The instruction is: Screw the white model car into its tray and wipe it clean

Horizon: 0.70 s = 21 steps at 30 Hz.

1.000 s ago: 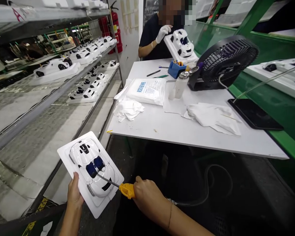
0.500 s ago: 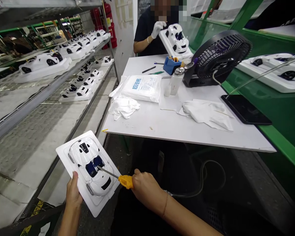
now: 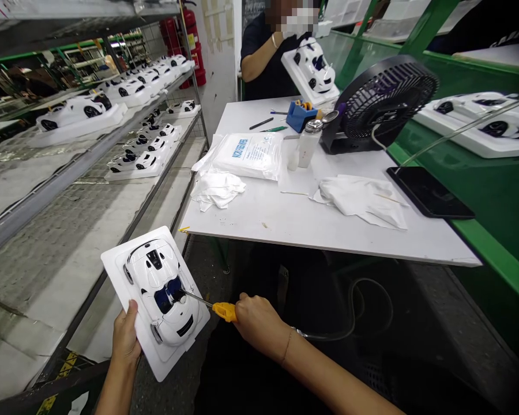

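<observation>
My left hand grips the near edge of a white tray that carries a white model car with a blue cockpit. My right hand is closed round a tool with a yellow nozzle and a thin metal tip. That tip points into the car's blue cockpit. A hose runs from the tool under the table. Both hands are held low, in front of the white table.
A metal rack on the left holds several white model cars on trays. On the table lie white cloths, a wipes pack, a bottle, a black fan and a tablet. A co-worker at the far end holds another car tray.
The tray has tilted slightly in my left hand, and the tool tip has moved up into the blue cockpit. The co-worker has raised a hand towards the face.
</observation>
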{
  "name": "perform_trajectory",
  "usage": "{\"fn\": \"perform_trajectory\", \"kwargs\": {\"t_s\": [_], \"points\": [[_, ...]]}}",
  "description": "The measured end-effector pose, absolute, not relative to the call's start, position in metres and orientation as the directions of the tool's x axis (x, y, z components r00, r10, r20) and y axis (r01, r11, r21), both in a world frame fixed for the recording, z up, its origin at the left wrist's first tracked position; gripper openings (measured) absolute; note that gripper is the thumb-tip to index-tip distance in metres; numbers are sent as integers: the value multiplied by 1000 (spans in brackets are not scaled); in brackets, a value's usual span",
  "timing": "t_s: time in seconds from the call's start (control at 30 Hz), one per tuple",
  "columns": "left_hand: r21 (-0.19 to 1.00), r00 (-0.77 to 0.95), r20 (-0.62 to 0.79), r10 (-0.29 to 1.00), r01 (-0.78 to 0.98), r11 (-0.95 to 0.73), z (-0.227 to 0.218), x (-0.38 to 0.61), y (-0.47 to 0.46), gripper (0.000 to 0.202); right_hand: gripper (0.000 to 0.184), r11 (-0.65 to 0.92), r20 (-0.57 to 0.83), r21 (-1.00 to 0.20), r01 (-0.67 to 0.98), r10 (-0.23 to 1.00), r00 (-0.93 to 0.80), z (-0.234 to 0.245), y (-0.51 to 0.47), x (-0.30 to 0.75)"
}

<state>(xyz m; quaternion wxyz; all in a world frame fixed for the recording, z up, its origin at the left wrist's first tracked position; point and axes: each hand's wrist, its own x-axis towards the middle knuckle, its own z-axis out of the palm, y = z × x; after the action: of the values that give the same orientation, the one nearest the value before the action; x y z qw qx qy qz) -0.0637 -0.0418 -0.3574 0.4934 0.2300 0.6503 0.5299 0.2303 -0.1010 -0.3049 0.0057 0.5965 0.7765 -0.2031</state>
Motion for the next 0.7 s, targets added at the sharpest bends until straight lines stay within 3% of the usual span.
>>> {"fn": "perform_trajectory", "kwargs": {"t_s": [0.7], "points": [[902, -378, -429, 820, -144, 406, -352, -53, -42, 27, 20, 273, -221, -330, 904, 908, -355, -304, -103, 227]]}}
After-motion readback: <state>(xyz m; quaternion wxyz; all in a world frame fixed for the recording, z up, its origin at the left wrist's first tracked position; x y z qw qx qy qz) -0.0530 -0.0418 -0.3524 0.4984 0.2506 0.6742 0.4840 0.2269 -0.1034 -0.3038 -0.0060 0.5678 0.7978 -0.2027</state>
